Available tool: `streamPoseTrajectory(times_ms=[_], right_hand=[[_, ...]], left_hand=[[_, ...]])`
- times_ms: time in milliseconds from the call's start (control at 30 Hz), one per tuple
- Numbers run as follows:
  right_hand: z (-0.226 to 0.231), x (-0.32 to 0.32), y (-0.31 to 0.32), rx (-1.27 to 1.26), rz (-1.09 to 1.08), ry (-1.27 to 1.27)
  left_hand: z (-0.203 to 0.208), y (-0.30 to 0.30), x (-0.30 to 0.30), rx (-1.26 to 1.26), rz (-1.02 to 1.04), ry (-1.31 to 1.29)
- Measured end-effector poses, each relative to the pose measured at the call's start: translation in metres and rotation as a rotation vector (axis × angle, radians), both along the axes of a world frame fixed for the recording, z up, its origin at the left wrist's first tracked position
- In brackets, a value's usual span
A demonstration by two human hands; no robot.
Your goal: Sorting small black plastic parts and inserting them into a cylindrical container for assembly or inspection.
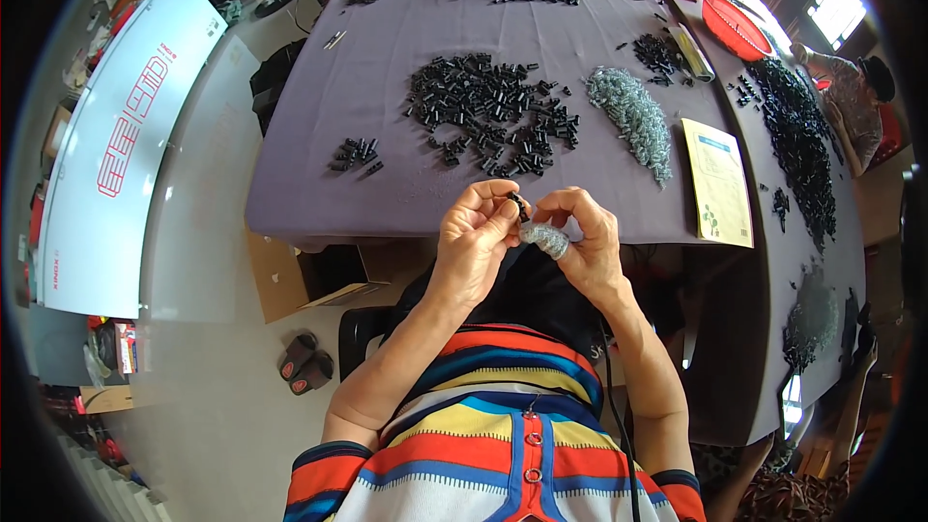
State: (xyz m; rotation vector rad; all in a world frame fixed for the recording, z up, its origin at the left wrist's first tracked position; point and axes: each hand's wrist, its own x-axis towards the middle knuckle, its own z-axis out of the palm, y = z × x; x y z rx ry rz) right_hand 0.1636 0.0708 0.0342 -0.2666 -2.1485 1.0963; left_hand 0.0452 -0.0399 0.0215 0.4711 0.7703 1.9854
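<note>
Just over the table's near edge, my two hands meet in front of my body. My left hand (474,240) is closed, pinching a small black tube-like piece (519,206) between thumb and fingertips. My right hand (591,256) is closed too, its fingers curled close against that piece. A silvery, see-through wrapped bulge (544,240) shows at its thumb side; whether it is a covered thumb or something held, I cannot tell. Beyond my hands spreads a loose pile of short black tubular pieces (474,97). To its right lies a heap of small clear pieces (630,116).
A purple-grey cloth covers the table (329,155). A small black cluster (355,155) lies at left, a yellow booklet (717,184) at right. Red baskets (735,27) stand farther right, near another person (851,101). An open cardboard box (280,275) and slippers (306,363) are on the floor.
</note>
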Motion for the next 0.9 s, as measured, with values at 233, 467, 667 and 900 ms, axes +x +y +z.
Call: streamPoseTrajectory(times_ms=[233,467,667,900], right_hand=[[0.01,-0.002,-0.001,0.028,0.076,0.004],[0.008,-0.001,0.002,-0.03,0.159,0.0],[0.007,-0.003,-0.003,-0.048,0.138,0.03],[0.004,-0.004,-0.002,-0.035,0.139,0.033]], left_hand=[[-0.002,-0.003,0.006,-0.026,-0.068,-0.032],[0.003,-0.003,0.004,-0.017,-0.168,-0.107],[-0.003,-0.003,0.0,-0.003,-0.196,-0.145],[-0.005,-0.002,0.0,0.006,-0.172,-0.16]])
